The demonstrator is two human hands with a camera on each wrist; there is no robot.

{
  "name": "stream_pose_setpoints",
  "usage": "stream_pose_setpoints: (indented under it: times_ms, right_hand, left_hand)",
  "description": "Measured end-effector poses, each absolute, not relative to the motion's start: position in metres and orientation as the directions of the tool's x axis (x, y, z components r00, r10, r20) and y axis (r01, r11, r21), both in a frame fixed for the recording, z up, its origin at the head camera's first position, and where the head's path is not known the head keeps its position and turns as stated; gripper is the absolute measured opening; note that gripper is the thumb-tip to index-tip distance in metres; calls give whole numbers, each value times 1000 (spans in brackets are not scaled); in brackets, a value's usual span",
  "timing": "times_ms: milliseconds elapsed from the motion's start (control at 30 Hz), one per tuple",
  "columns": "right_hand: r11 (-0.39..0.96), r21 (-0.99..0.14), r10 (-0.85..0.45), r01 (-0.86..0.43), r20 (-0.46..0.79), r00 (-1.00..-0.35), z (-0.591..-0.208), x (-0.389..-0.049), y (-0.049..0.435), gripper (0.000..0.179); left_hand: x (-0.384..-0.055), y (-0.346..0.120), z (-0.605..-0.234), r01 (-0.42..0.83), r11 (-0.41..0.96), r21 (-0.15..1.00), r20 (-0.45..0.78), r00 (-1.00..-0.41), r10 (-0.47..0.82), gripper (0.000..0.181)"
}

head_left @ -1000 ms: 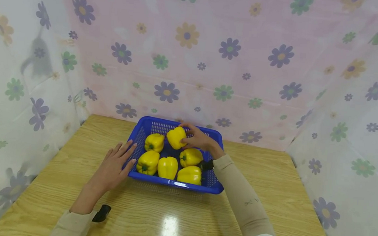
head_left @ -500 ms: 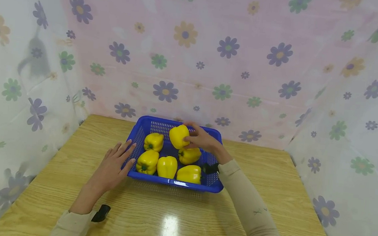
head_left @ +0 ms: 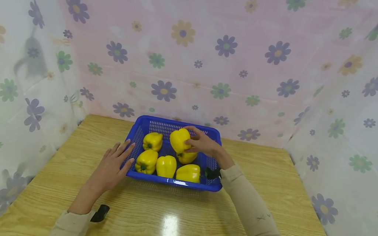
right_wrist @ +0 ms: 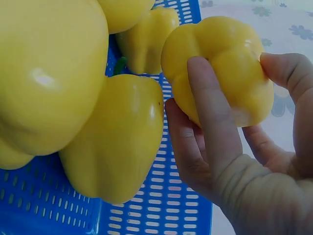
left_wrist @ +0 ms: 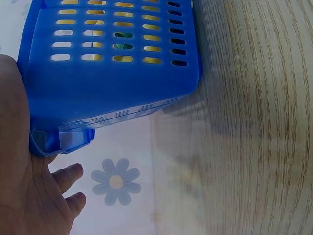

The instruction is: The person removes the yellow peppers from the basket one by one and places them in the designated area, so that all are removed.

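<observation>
My right hand (head_left: 203, 143) grips a yellow bell pepper (head_left: 179, 139) between thumb and fingers, over the back part of a blue plastic basket (head_left: 170, 181). In the right wrist view the held bell pepper (right_wrist: 242, 68) shows its lobed end, with fingers spread around it. It partly covers another yellow pepper (head_left: 187, 157) in the head view. Several more yellow peppers (head_left: 166, 166) lie in the basket. My left hand (head_left: 109, 169) rests at the basket's left rim with its fingers extended. The left wrist view shows that hand (left_wrist: 29, 196) against the rim, beside the slotted basket wall (left_wrist: 107, 90).
The basket stands on a wood-grain table (head_left: 168, 212) near its back edge. Flower-patterned sheets (head_left: 197, 52) enclose the table at the back and on both sides. Black straps (head_left: 100, 213) are on the wrists.
My right hand has moved slightly to the right with the held bell pepper, which now overlaps the pepper beside it in the head view. The left hand stays at the rim.
</observation>
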State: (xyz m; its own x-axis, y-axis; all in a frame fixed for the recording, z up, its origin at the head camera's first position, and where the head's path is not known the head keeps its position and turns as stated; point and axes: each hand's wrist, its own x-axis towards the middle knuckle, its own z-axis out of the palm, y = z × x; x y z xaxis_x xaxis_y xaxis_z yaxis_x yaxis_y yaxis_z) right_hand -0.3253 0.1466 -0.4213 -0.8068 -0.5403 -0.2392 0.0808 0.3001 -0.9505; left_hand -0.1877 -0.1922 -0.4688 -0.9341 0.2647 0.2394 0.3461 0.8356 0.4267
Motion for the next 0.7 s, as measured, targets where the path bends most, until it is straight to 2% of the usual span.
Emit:
stream_pose_setpoints:
  times_ms: [433,700]
  right_hand:
    - [263,-964,-498,46,-177,-849,-416,-307,155,59]
    - [232,-972,-500,40,-154,-852,-409,-295,162,60]
  left_hand:
    - [-188,-192,-468,347,834,430,231,-935,270,56]
    - [-188,-193,-467,344,835,430,224,-936,270,56]
